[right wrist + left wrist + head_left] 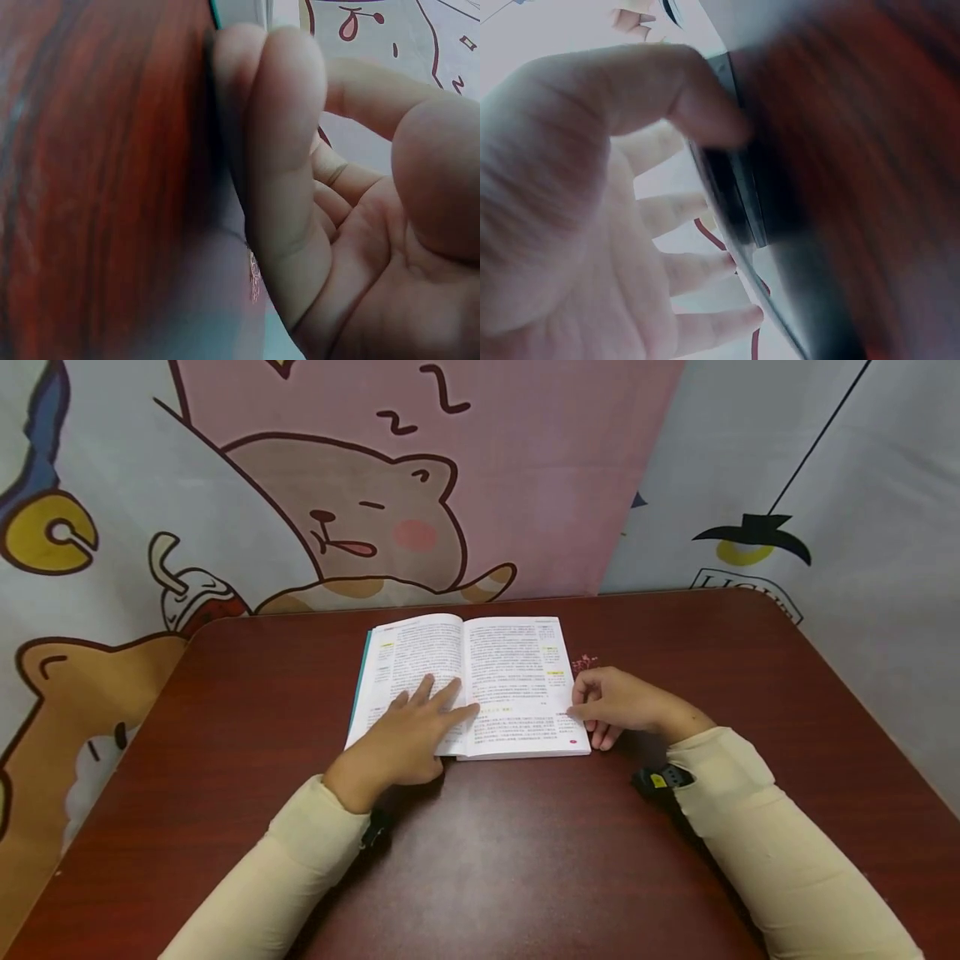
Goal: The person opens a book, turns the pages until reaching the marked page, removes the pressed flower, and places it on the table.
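Note:
An open book (510, 685) with printed pages and a teal cover edge lies on the table. My left hand (408, 731) rests spread over the lower left page, its thumb reaching across the centre fold. In the left wrist view, the fingers (697, 266) extend over the book's lower edge. At the right page's outer edge is my right hand (618, 706), fingers curled, thumb and forefinger pinching the page edge low down. The right wrist view shows the bent fingers (289, 142) against the book's edge (251, 11), partly hiding the pinch.
The dark red-brown table (487, 860) reaches to a wall hanging (555, 485) with cartoon animals. A small pink branching shape (585, 662) shows beside the book's right edge. Dark wrist straps (663, 778) sit below both cuffs.

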### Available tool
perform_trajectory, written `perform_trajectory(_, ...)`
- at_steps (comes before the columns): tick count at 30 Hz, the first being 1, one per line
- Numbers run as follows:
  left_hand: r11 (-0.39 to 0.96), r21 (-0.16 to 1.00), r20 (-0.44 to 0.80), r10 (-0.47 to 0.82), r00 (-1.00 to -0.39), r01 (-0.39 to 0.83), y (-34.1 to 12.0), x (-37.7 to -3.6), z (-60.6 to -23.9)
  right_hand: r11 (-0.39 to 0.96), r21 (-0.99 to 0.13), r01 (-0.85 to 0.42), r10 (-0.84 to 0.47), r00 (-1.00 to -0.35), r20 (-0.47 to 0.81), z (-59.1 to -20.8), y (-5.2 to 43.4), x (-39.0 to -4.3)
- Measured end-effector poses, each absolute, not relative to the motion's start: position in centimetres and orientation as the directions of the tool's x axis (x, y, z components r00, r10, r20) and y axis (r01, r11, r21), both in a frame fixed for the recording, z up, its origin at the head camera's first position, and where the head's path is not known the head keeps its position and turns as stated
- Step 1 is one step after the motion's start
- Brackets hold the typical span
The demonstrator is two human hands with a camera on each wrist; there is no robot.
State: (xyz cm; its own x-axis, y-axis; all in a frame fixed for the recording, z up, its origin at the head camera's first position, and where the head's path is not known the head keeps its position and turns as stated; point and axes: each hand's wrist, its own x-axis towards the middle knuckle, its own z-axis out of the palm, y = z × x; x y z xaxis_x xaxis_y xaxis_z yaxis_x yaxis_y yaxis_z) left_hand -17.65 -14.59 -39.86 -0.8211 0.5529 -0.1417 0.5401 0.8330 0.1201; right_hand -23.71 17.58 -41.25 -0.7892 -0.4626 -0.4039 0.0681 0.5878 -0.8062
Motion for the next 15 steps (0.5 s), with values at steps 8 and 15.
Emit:
perform_trajectory(8,0.859,0.071,-0.166,0.512,-0.843,0.508,-14.7,-17.2,-38.8,0.608,-0.792,0.059,-0.461,-0.785,-0.413,-41.2,17.7,-23.7)
perform_trajectory(15,0.864,-0.010,-0.054,0.503,-0.863,0.504,-14.8,-16.4,-36.9,0.610,-0.790,0.065,-0.458,-0.784,-0.418,-41.4,17.8,-23.9)
